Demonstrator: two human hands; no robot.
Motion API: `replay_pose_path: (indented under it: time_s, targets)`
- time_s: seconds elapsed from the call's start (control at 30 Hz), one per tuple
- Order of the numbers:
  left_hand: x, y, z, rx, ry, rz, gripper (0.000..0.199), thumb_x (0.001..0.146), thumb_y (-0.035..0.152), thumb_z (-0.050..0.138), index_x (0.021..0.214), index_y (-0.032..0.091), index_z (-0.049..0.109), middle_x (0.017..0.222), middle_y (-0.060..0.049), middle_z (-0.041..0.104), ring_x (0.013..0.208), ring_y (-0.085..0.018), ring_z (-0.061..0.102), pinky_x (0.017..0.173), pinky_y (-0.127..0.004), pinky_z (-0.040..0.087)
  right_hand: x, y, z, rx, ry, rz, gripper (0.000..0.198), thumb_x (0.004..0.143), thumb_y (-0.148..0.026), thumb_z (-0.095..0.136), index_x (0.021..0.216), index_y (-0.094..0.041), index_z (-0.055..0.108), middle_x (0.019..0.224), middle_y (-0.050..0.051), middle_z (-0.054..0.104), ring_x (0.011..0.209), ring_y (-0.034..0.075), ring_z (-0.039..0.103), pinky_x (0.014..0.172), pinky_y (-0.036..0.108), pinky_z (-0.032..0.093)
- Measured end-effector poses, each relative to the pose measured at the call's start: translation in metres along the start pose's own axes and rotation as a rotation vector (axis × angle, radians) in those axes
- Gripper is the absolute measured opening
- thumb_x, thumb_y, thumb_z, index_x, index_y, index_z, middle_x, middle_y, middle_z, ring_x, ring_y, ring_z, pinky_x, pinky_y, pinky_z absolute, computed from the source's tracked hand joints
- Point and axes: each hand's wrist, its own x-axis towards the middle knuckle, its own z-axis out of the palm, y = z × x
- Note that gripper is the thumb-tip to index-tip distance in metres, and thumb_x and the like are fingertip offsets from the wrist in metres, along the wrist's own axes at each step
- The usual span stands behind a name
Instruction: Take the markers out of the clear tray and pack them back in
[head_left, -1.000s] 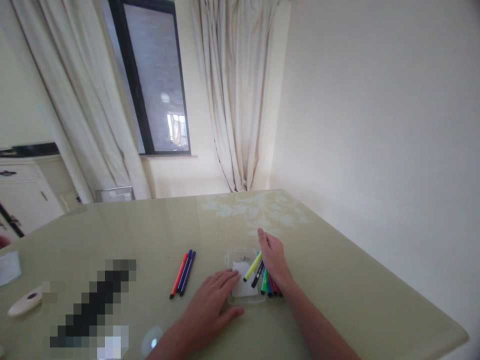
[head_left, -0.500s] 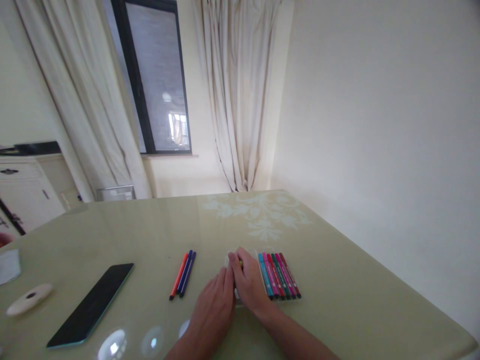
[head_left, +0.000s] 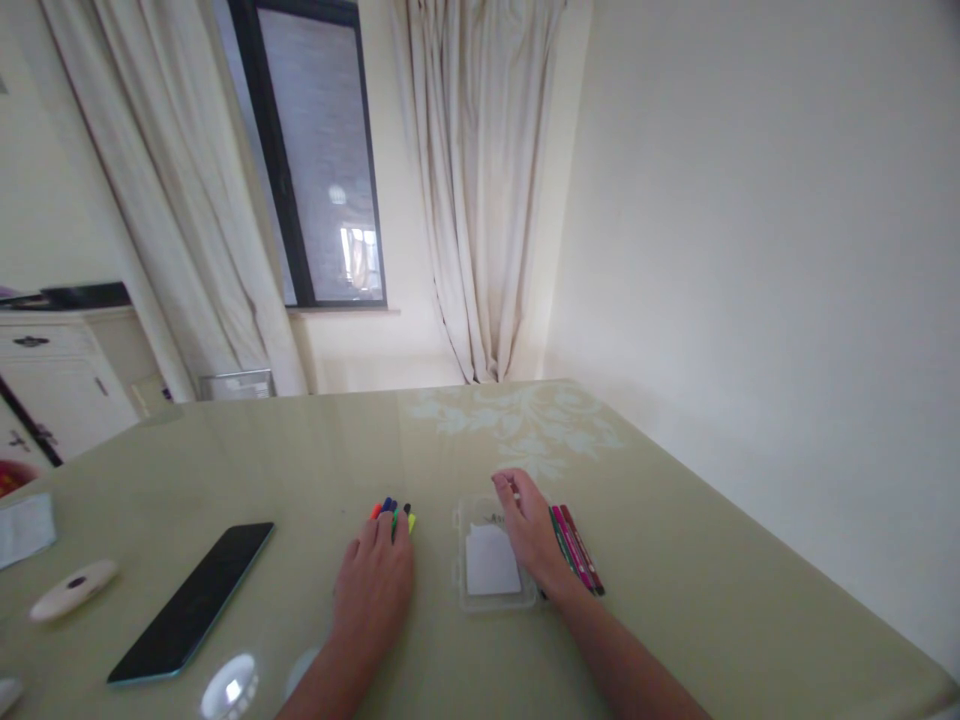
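Note:
My left hand [head_left: 379, 575] lies over a small group of felt-tip markers [head_left: 387, 506], its fingers covering most of them. Orange, blue, green and yellow ends stick out past the fingertips, and the hand is closed down on at least the green and yellow ones. My right hand [head_left: 531, 525] is curled above the right side of a clear plastic case [head_left: 459, 570]. What its fingers hold, if anything, is too small to name. Beneath the right wrist lies a row of markers [head_left: 577, 550], green, magenta and dark red, partly hidden. A white card [head_left: 491, 562] shows in the case.
A dark tablet or phone [head_left: 195, 600] lies at the left on the glossy table [head_left: 300, 450]. Beyond it are a white oval object [head_left: 73, 590] and a pale folded cloth or tissue [head_left: 26, 528]. A wall [head_left: 750, 300] borders the table's right side.
My hands were together over the case and have parted. The left moved left onto the markers, where green and yellow ends now show. The right lifted slightly rightward, uncovering the case.

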Motion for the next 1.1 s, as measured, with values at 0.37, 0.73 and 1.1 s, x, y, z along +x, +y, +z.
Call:
replay_pose_path:
  time_s: [0.37, 0.73, 1.1]
  targets:
    - [0.007, -0.024, 0.036, -0.097, -0.072, -0.035, 0.058, 0.099, 0.022, 0.028, 0.153, 0.009, 0.044, 0.162, -0.014, 0.039, 0.150, -0.029, 0.036, 0.119, -0.050, 0.033, 0.022, 0.016, -0.029, -0.143, 0.074, -0.018, 0.044, 0.101, -0.052, 0.036, 0.091, -0.022, 0.067, 0.095, 0.009, 0.072, 0.093, 0.024, 0.065, 0.084, 0.034, 0.046]
    - [0.014, -0.047, 0.034, -0.019, 0.046, -0.168, 0.051, 0.100, 0.020, 0.032, 0.141, 0.002, 0.055, 0.147, -0.024, 0.056, 0.135, -0.032, 0.053, 0.110, -0.047, 0.043, 0.022, 0.030, -0.047, -0.652, -0.214, 0.042, 0.049, 0.106, -0.036, 0.033, 0.077, -0.019, 0.069, 0.084, 0.011, 0.072, 0.084, 0.022, 0.064, 0.080, 0.032, 0.041]
    - [-0.013, 0.023, -0.003, -0.520, 0.020, 0.597, 0.058, 0.095, 0.057, 0.058, 0.147, 0.033, 0.050, 0.154, -0.003, 0.053, 0.139, -0.028, 0.051, 0.113, -0.048, 0.046, 0.014, 0.032, -0.030, -0.597, -0.281, -0.227, 0.037, 0.104, -0.029, 0.041, 0.082, -0.022, 0.069, 0.088, 0.007, 0.066, 0.087, 0.021, 0.058, 0.084, 0.033, 0.042]
